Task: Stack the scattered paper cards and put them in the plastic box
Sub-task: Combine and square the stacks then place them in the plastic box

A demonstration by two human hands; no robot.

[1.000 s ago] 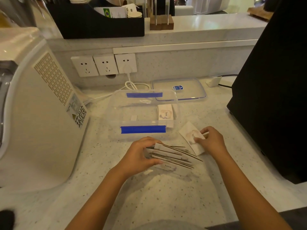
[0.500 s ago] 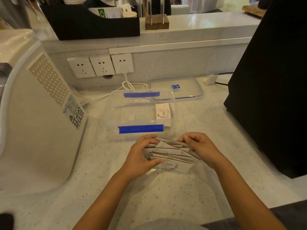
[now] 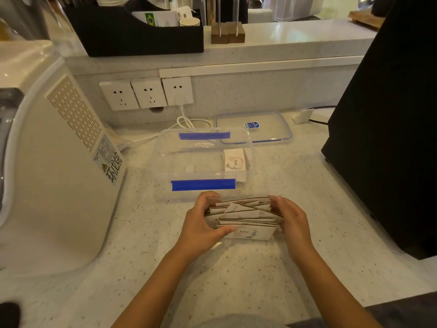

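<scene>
A loose bundle of white paper cards [image 3: 243, 220] with brown edges stands on the speckled counter, just in front of the clear plastic box [image 3: 165, 147]. My left hand [image 3: 203, 226] grips the bundle's left end and my right hand [image 3: 292, 221] presses its right end. The front card reads "love". The box has blue clips on its near and far rims. Inside it, at the right, lies a small stack of cards [image 3: 235, 163] and a small white piece sits near the middle.
The box's clear lid [image 3: 269, 131] lies flat behind it to the right. A white appliance [image 3: 47, 162] stands at the left, a big black machine [image 3: 390, 126] at the right. Wall sockets [image 3: 146, 93] with a white cable sit behind the box.
My right hand brought a loose card from the right into the bundle. Both hands now squeeze the cards together from the two ends, and the bundle is more even.
</scene>
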